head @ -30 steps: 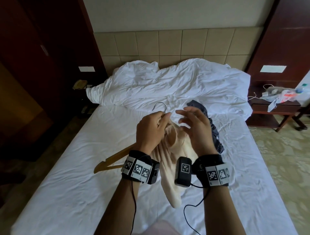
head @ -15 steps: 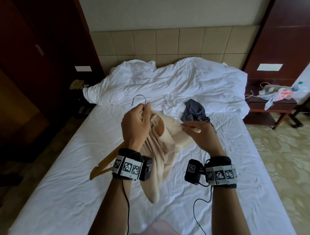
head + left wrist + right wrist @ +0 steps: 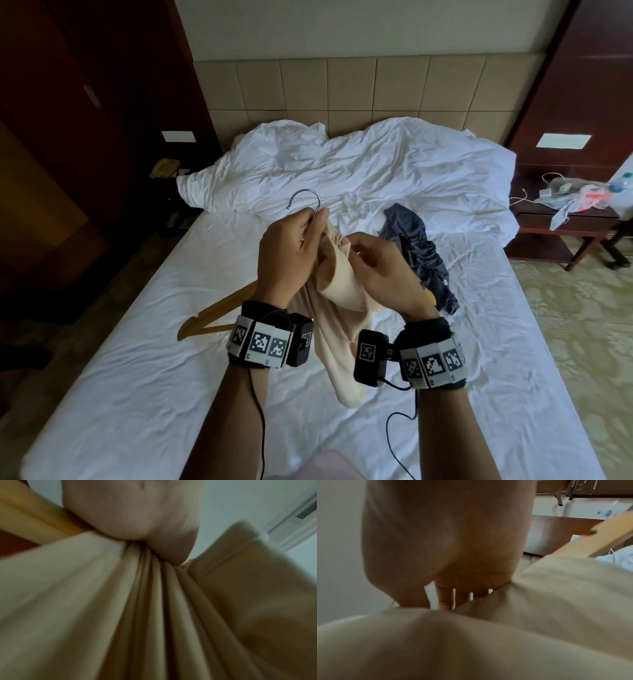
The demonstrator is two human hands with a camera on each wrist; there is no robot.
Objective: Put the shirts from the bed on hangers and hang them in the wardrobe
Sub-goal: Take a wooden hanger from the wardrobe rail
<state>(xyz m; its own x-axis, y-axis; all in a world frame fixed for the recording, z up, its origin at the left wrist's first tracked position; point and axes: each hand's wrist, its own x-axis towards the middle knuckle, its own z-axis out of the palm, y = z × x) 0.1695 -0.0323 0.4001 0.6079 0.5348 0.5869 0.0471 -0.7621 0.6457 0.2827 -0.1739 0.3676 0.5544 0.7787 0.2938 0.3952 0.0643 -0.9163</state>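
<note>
While the left hand clenched the hanger neck and bunched beige shirt, the right hand pinched its collar edge. Open bed sheet lay below; a dark shirt lay just right.

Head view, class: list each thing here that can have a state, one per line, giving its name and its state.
Left hand: grips the hanger's neck and bunched beige fabric.
Right hand: pinches the beige shirt's fabric.
Beige shirt: bunched at the hanger's neck, hanging loose, not yet spread.
Wooden hanger: held up, tilted, left arm bare.
Dark shirt: crumpled on the bed.
Duvet: rumpled at the headboard.
Bed: sheet wrinkled.
</note>
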